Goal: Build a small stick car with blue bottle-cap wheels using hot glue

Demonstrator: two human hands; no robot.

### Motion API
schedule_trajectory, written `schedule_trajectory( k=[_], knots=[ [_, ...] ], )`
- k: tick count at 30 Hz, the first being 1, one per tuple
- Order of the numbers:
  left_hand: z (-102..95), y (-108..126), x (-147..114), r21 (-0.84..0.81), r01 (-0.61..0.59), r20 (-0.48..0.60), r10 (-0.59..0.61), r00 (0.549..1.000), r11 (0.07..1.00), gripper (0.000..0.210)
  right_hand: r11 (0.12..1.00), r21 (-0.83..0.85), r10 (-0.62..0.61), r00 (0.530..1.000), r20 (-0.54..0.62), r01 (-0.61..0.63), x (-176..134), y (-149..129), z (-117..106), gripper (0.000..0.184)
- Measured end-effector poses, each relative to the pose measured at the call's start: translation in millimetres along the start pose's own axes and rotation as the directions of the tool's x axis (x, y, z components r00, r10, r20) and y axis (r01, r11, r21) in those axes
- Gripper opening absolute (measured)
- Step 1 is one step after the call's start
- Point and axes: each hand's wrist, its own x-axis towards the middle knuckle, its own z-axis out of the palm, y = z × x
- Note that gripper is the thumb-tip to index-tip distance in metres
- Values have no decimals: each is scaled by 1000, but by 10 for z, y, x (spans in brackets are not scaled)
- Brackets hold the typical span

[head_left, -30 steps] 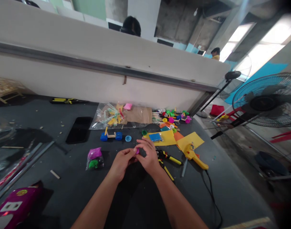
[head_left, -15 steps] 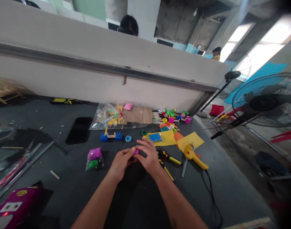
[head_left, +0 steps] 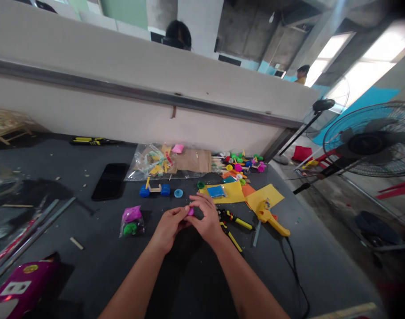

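Observation:
Between my fingertips is a small lump of pink-purple modelling clay (head_left: 191, 212), partly covered by the fingers. My left hand (head_left: 171, 223) pinches it from the left, thumb on top. My right hand (head_left: 207, 217) grips its other side with thumb and index finger, the other fingers raised. Just beyond my hands lie a blue bottle cap (head_left: 178, 193) and a small wooden-stick frame with blue clay wheels (head_left: 155, 189). Left of my hands rests a clear bag with purple and green clay (head_left: 132, 220).
Pliers (head_left: 237, 220), a yellow hot glue gun (head_left: 270, 218) with a cord and yellow sheets (head_left: 235, 192) lie at right. A phone (head_left: 110, 181) and plastic bag (head_left: 149, 164) are further back. Metal rods (head_left: 39, 226) and a purple device (head_left: 25, 283) occupy the left. A fan (head_left: 368, 141) stands beyond the table.
Both hands stay in nearly the same place with the clay between them. The fingers have shifted very slightly; the objects on the table have not moved.

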Motion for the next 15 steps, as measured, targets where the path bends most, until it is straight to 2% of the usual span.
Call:
schedule_trajectory(
  k=[3,6,12,15],
  knots=[
    [2,3,3,4,-7,-15,7,1000,1000,30,1000,-5,-21,999,31,22,2,0,-1,25],
    [5,0,4,-21,2,-3,-3,1000,1000,30,1000,-4,-11,1000,12,11,5,-6,0,18],
    [-2,-11,7,-6,4,-15,-4,1000,1000,29,1000,-12,-23,999,38,23,3,-20,-9,24],
    [-3,-12,10,-11,-1,1,1,1000,1000,29,1000,-14,-17,1000,16,17,1,-17,-6,19]
  ],
)
